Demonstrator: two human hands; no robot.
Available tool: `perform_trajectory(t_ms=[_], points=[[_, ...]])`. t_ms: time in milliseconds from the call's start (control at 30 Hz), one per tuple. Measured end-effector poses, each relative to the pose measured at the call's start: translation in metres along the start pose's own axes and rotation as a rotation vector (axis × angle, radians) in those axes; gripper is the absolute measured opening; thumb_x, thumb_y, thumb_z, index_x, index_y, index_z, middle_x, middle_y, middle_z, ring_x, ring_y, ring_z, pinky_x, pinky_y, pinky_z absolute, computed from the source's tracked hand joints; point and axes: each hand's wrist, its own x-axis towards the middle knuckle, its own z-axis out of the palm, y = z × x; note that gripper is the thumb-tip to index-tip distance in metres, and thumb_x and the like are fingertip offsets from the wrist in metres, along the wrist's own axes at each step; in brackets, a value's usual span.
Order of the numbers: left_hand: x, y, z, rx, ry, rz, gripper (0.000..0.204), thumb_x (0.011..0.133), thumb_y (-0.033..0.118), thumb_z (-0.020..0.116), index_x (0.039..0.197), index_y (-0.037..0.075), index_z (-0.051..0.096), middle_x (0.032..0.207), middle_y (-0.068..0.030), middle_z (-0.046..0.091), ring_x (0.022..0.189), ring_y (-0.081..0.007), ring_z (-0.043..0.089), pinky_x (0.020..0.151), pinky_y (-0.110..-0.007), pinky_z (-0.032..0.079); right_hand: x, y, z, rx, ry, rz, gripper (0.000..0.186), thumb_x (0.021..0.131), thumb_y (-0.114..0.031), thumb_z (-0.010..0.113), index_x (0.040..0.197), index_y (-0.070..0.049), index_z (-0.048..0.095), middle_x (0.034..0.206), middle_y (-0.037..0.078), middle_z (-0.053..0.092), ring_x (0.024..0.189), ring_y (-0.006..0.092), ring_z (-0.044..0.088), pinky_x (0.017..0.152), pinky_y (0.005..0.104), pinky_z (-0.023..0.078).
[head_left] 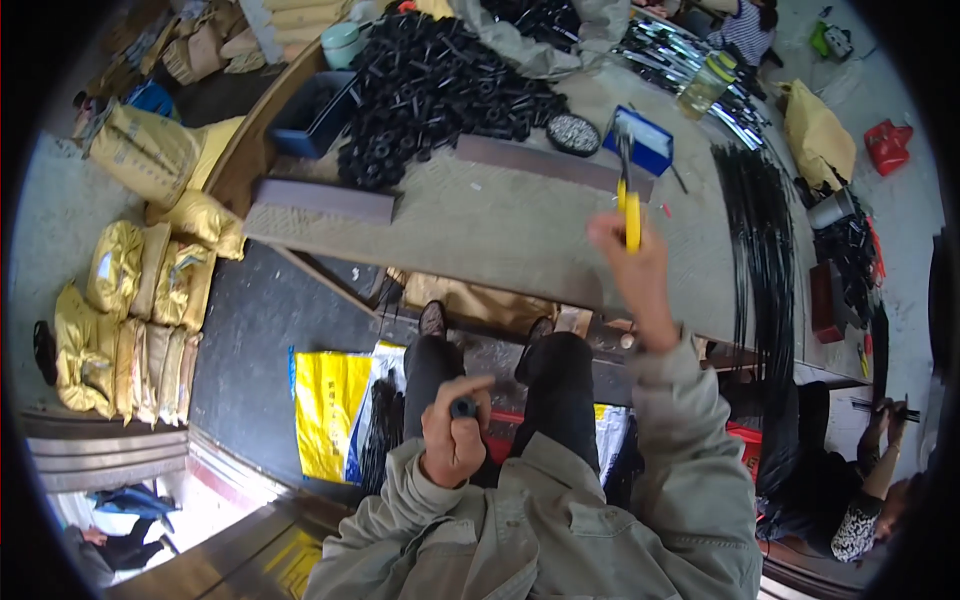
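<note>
My right hand [632,262] is raised over the workbench [500,225] and grips a hammer [628,190] by its yellow handle, head pointing away from me. My left hand [455,430] is low, near my lap, with its fingers closed round a small dark cylindrical piece [463,407]. A big heap of black plastic parts [440,85] lies at the far side of the bench. My legs in dark trousers and both shoes show under the bench edge.
A blue tray [648,140] and a round dish of small parts [574,134] sit near the hammer. Long black rods [762,240] lie along the bench's right. Yellow sacks [130,310] are stacked on the left floor. Another person [860,500] sits at lower right.
</note>
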Motion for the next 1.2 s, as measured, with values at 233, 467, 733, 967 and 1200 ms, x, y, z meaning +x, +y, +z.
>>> perform_trajectory(t_ms=[233, 467, 733, 967, 1200], points=[[0.018, -0.012, -0.009, -0.087, -0.051, -0.04, 0.054, 0.098, 0.044, 0.032, 0.109, -0.005, 0.051, 0.063, -0.0068, 0.05, 0.053, -0.0124, 0.047, 0.051, -0.027, 0.036, 0.158, 0.062, 0.025, -0.947, -0.029, -0.173, 0.02, 0.077, -0.026, 0.07, 0.09, -0.011, 0.068, 0.095, 0.011, 0.057, 0.083, 0.031, 0.063, 0.067, 0.0408, 0.05], [0.026, -0.024, -0.02, -0.115, -0.065, -0.108, 0.058, 0.097, 0.048, 0.032, 0.109, -0.006, 0.05, 0.063, -0.0074, 0.05, 0.054, -0.0121, 0.047, 0.053, -0.026, 0.037, 0.173, 0.073, 0.048, -1.064, -0.092, -0.303, 0.022, 0.076, -0.027, 0.07, 0.091, -0.012, 0.066, 0.094, 0.009, 0.056, 0.075, 0.0297, 0.064, 0.062, 0.0415, 0.051], [0.026, -0.026, -0.02, -0.123, -0.072, -0.108, 0.056, 0.097, 0.046, 0.034, 0.109, -0.005, 0.05, 0.063, -0.0069, 0.049, 0.054, -0.0117, 0.046, 0.052, -0.026, 0.036, 0.172, 0.075, 0.05, -1.052, -0.106, -0.303, 0.02, 0.076, -0.021, 0.07, 0.092, -0.011, 0.065, 0.092, 0.008, 0.056, 0.075, 0.0299, 0.064, 0.061, 0.0417, 0.05], [0.026, -0.024, -0.021, -0.211, -0.009, -0.141, 0.063, 0.095, 0.053, 0.032, 0.109, -0.006, 0.049, 0.062, -0.0068, 0.047, 0.053, -0.011, 0.042, 0.051, -0.026, 0.034, 0.169, 0.06, 0.038, -0.86, 0.011, -0.266, 0.023, 0.079, -0.023, 0.066, 0.098, -0.01, 0.063, 0.095, 0.011, 0.058, 0.08, 0.0317, 0.062, 0.062, 0.0427, 0.049], [0.042, -0.001, -0.014, -0.325, -0.002, -0.148, 0.044, 0.099, 0.03, 0.026, 0.109, -0.005, 0.052, 0.062, -0.0034, 0.048, 0.053, -0.0068, 0.039, 0.051, -0.023, 0.031, 0.026, -0.045, 0.022, 0.804, -0.35, 0.243, 0.021, 0.088, -0.026, 0.059, 0.085, -0.006, 0.052, 0.095, 0.008, 0.053, 0.07, 0.0117, 0.049, 0.06, 0.0248, 0.04]])
